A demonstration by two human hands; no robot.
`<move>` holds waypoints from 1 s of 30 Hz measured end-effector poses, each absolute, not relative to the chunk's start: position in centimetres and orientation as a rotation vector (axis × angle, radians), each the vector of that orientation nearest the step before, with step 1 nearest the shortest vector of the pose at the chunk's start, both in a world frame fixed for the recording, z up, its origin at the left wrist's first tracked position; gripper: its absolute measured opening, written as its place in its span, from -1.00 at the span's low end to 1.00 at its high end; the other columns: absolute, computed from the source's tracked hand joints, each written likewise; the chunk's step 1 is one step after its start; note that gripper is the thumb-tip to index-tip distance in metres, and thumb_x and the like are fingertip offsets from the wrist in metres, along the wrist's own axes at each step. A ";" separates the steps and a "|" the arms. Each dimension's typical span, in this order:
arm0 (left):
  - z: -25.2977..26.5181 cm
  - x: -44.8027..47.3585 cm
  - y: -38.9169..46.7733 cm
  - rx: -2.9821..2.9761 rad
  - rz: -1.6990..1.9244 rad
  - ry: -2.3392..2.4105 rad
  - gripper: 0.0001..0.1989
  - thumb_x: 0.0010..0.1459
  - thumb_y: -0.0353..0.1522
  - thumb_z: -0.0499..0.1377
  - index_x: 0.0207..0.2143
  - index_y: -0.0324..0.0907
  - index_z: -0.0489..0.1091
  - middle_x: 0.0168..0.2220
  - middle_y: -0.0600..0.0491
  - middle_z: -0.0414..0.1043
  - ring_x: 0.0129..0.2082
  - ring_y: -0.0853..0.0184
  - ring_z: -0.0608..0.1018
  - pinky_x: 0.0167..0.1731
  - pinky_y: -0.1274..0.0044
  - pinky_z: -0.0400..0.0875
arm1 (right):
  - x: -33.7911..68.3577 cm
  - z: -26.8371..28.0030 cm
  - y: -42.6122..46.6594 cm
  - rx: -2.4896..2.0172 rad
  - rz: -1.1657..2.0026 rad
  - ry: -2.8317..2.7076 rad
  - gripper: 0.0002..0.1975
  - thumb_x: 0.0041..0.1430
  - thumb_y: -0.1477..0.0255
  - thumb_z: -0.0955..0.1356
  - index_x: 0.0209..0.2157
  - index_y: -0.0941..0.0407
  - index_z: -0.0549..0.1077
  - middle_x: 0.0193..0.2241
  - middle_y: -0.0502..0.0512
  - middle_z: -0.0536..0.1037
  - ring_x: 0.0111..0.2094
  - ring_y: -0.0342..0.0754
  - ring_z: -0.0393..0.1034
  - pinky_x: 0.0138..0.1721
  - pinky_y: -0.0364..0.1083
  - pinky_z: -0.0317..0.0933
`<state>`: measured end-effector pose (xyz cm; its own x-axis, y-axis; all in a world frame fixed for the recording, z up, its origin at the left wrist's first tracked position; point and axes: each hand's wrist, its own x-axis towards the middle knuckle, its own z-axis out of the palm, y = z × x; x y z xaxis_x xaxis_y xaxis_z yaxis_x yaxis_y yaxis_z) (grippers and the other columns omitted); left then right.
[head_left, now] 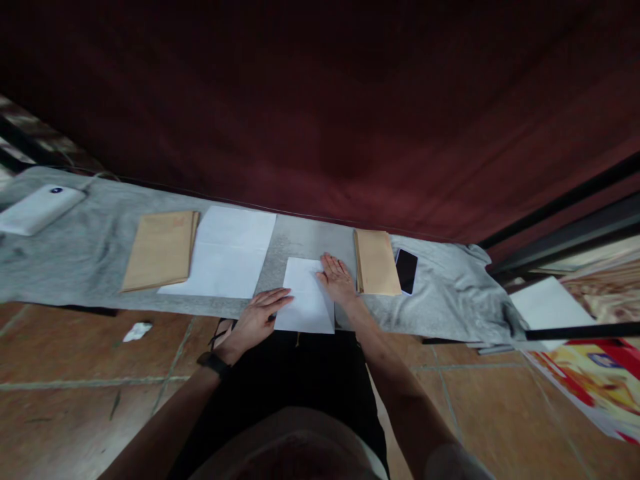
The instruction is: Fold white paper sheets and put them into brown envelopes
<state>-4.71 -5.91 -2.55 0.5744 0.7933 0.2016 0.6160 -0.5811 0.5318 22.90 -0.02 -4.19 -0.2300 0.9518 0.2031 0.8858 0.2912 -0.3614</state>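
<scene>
A folded sheet of white paper point(306, 303) lies on the grey cloth in front of me, its near edge reaching the edge of the surface. My left hand point(257, 317) rests at the paper's left edge, fingers stretched out and fingertips touching it. My right hand point(337, 279) lies flat along the paper's upper right side, fingers extended. Left of the paper are larger white sheets point(233, 250), partly under a stack of brown envelopes point(160, 250). A second stack of brown envelopes point(379, 262) sits just right of my right hand.
A dark-screened phone point(407, 271) lies beside the right envelopes. At the far left is a white device point(43, 208) with a cable. The narrow surface is covered by a grey cloth point(445, 293); a dark red curtain point(320, 133) hangs behind it. A crumpled tissue point(137, 331) is on the tiled floor.
</scene>
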 end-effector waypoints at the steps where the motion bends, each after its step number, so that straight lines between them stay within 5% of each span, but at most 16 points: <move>1: -2.5 -4.7 -6.0 2.404 0.597 1.142 -0.36 0.06 -0.58 0.06 0.18 0.00 0.41 0.26 0.05 0.36 0.26 0.18 0.38 0.26 0.20 0.26 | 22.8 -4.2 0.2 -1.668 0.223 -2.152 -0.44 0.45 0.27 0.18 0.36 0.22 0.14 0.38 0.25 0.14 0.40 0.07 0.00 0.42 0.16 -0.12; 7: -2.3 -4.5 -6.1 2.420 0.567 1.171 -0.36 0.07 -0.58 0.07 0.19 0.03 0.40 0.26 0.05 0.36 0.26 0.18 0.39 0.23 0.21 0.28 | 21.5 -4.1 -2.2 -1.683 0.254 -2.056 -0.48 0.46 0.33 0.17 0.35 0.23 0.17 0.36 0.30 0.16 0.39 0.11 0.03 0.39 0.22 -0.09; 13: -2.2 -5.0 -5.7 2.457 0.546 1.080 -0.43 0.08 -0.55 0.11 0.12 0.03 0.47 0.27 0.04 0.35 0.26 0.17 0.38 0.24 0.21 0.26 | 23.9 -3.0 -9.1 -1.374 0.545 -2.268 -0.58 0.43 0.39 0.22 0.27 0.02 0.33 0.30 0.09 0.33 0.32 -0.02 0.19 0.40 0.15 -0.05; 20: -3.0 -4.6 -5.0 2.266 0.796 1.078 -0.77 0.28 -0.25 0.15 -0.18 -0.05 0.60 0.08 0.00 0.54 0.13 0.17 0.51 0.17 0.23 0.36 | 27.5 -2.0 -12.4 -1.232 0.830 -2.079 -0.50 0.32 0.59 0.21 0.21 -0.05 0.40 0.17 0.02 0.49 0.25 -0.05 0.30 0.35 0.15 0.05; 24: -2.4 -3.6 -4.5 2.073 0.895 1.151 -0.69 0.29 -0.16 0.13 -0.37 -0.10 0.57 -0.12 -0.01 0.62 -0.06 0.20 0.60 0.03 0.35 0.46 | 26.4 -2.0 -11.4 -1.338 0.727 -1.983 -0.69 0.38 0.46 0.26 0.05 -0.02 0.53 0.06 0.06 0.57 0.12 -0.02 0.41 0.21 0.07 0.22; 30: -1.9 -2.5 -3.9 1.858 0.896 1.389 -0.62 0.24 -0.06 0.11 -0.35 -0.12 0.56 -0.28 0.00 0.62 -0.25 0.23 0.60 -0.16 0.43 0.48 | 24.1 -2.4 -8.8 -1.720 0.493 -1.791 -0.75 0.40 0.38 0.27 -0.23 0.10 0.58 -0.25 0.12 0.65 -0.16 -0.02 0.53 -0.06 -0.09 0.32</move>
<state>-2.54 -3.94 -1.92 0.2079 0.9676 0.1430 0.5289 -0.2342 0.8157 24.05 -8.84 -2.37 0.0202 0.9861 0.1648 0.7633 0.0912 -0.6396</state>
